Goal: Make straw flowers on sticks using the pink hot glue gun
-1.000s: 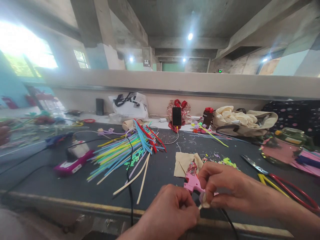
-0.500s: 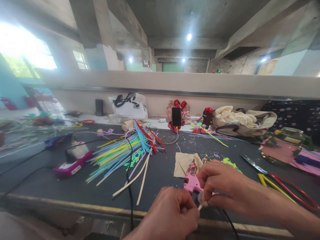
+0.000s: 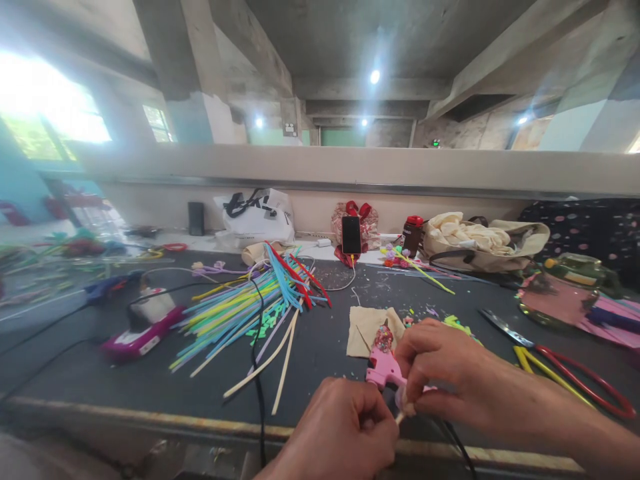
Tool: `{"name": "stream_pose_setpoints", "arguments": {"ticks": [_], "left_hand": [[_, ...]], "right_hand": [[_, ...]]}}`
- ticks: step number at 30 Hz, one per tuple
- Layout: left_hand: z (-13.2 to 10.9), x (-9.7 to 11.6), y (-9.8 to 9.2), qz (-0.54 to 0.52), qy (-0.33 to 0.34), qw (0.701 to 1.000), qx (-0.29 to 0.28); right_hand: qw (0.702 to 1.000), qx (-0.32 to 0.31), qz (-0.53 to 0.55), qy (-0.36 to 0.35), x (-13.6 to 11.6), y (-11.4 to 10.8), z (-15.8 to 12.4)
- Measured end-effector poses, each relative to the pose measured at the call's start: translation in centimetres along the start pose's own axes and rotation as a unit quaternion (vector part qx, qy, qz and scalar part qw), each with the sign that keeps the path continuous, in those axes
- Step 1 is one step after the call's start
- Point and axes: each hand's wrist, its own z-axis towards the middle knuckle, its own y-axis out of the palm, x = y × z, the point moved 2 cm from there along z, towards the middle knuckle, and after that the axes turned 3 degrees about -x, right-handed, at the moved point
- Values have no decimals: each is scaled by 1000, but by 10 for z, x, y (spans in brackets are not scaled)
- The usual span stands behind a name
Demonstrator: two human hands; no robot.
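At the lower centre of the frame, over the desk's (image 3: 320, 347) near edge, the clenched left hand (image 3: 345, 430) and the right hand (image 3: 440, 373) both pinch a small pale piece (image 3: 401, 403) just beside the pink glue gun (image 3: 380, 365), so a firm, steady, close grip seems best.

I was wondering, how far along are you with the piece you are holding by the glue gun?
Done, it seems: a few small flowers on stems lie at the back, and green scraps are cut. In hand: the left hand and right hand pinch a small pale piece on a thin stick beside the pink glue gun. To do: judging by the pile of coloured strips, plenty.
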Motion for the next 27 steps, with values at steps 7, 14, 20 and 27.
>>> {"name": "stream_pose_setpoints", "arguments": {"ticks": [7,14,20,27], "left_hand": [[0,-1,1,-29,-33,999,0],[6,-12,5,-124,-73,990,-13],[6,-11,3,-253,-79,962,-67],[8,-11,8,-233,-67,970,-15]], "right_hand": [[999,24,31,-23,0,-6,-2],[969,183,166,19,17,-1,-16],[938,219,264,50,25,21,-19],[943,196,262,57,4,23,-10]]}}
